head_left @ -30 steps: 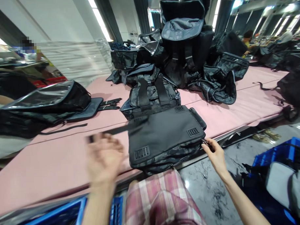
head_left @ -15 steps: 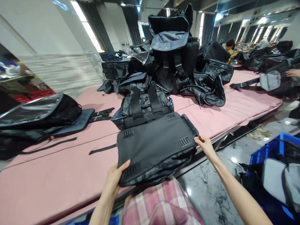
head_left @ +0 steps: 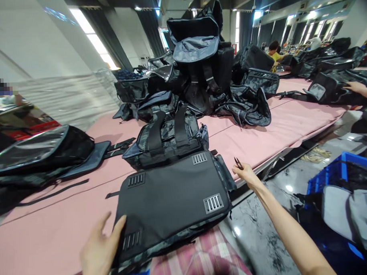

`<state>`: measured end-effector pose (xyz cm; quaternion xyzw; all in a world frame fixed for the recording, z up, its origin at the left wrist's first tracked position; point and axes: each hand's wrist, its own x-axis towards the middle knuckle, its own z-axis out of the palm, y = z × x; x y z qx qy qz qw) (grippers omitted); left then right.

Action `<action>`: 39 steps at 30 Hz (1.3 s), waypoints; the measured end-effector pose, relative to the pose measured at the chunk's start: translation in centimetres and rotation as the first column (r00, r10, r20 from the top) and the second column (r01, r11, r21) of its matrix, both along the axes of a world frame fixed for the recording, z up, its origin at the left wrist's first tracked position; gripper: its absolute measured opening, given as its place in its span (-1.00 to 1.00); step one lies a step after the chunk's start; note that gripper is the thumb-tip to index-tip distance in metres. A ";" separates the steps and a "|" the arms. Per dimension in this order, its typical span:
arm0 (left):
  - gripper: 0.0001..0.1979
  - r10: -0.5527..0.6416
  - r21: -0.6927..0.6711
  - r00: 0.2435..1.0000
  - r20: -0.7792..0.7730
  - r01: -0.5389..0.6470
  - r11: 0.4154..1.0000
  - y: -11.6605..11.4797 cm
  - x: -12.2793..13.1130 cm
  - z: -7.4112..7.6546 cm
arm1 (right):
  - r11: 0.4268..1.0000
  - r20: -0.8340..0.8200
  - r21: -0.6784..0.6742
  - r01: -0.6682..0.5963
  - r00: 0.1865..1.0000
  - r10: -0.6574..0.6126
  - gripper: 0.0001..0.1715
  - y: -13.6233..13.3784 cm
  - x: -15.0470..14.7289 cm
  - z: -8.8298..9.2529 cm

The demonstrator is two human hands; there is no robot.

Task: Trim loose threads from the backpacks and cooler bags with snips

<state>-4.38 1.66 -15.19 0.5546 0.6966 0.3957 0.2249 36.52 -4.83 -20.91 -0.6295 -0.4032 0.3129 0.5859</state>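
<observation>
1. In the head view, we see the bag [head_left: 170, 202] lying base up, ribbed feet showing, at the near edge of the bench [head_left: 48, 238], just in front of the strapped bag [head_left: 171, 134]. Its near side reaches over the edge toward the plaid cloth [head_left: 202, 257].
2. Our left hand [head_left: 101, 244] is spread wide, the thumb against the bag's near left corner and the forefinger standing off it. We cannot tell whether the other fingers touch the underside.
3. Our right hand [head_left: 246, 175] is closed around what look like small dark snips [head_left: 238, 163], tips pointing up, just beside the side pocket [head_left: 225, 174].
4. Half a second ago the right hand was at the bag's right side; now it is apart from it, and the bag has come nearer to us. We judge that the snips are clear of the fabric and only the left hand steadies the bag.
</observation>
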 end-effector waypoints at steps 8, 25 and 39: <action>-0.82 -0.626 0.202 0.578 -0.523 0.798 0.569 -2.1 21.3 1.2 | 0.999 0.015 0.046 0.024 1.000 -0.025 -0.69 -0.7 0.9 0.8; -0.79 -0.823 -0.115 0.530 -0.203 0.822 0.557 2.1 30.4 1.2 | 0.996 0.150 0.077 -0.049 0.988 0.037 -0.79 -1.2 0.3 -3.8; -0.64 -0.838 -0.033 0.398 -0.374 0.897 0.441 1.7 16.8 3.1 | 0.888 0.259 -0.246 0.389 0.909 -0.327 -0.65 -7.4 10.8 -7.3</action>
